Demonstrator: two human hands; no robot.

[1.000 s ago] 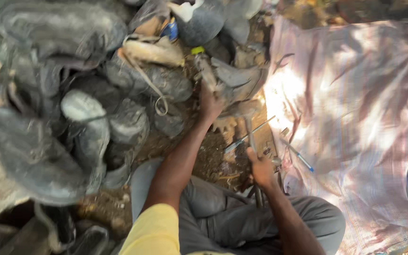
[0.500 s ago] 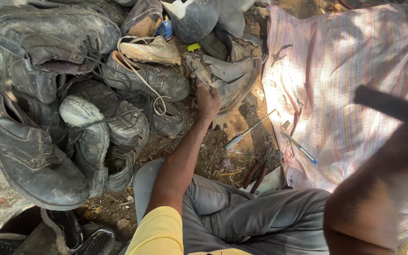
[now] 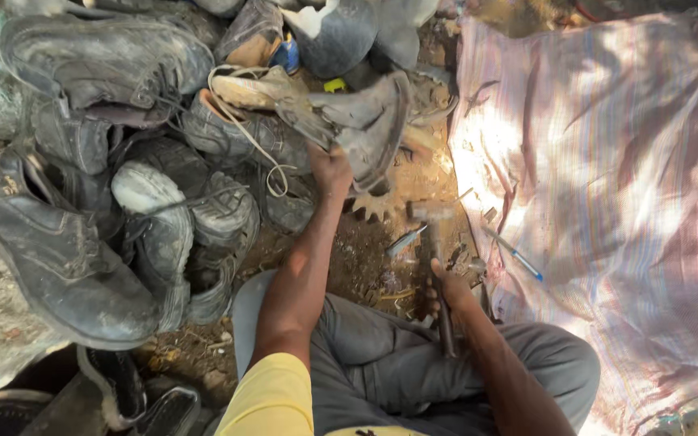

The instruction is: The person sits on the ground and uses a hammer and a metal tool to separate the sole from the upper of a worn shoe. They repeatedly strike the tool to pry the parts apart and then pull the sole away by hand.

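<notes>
My left hand [image 3: 330, 168] grips a worn grey shoe [image 3: 363, 123] by its upper and holds it tilted just above a rusty toothed gear [image 3: 375, 206] on the dirt. My right hand [image 3: 446, 291] is closed around the handle of a hammer [image 3: 436, 242], whose metal head lies low near the gear, right of the shoe. Both forearms reach out over my grey trousers, and a yellow sleeve shows at the bottom.
A heap of dusty old shoes and boots [image 3: 123, 186] fills the left and top. A striped pink cloth [image 3: 607, 186] covers the ground on the right, with a blue pen [image 3: 519, 257] at its edge. Small metal bits lie on the dirt [image 3: 365, 266].
My right hand came down from high on the right, hammer in grip, to low beside the gear. My left hand lifted and turned the grey shoe over the gear.
</notes>
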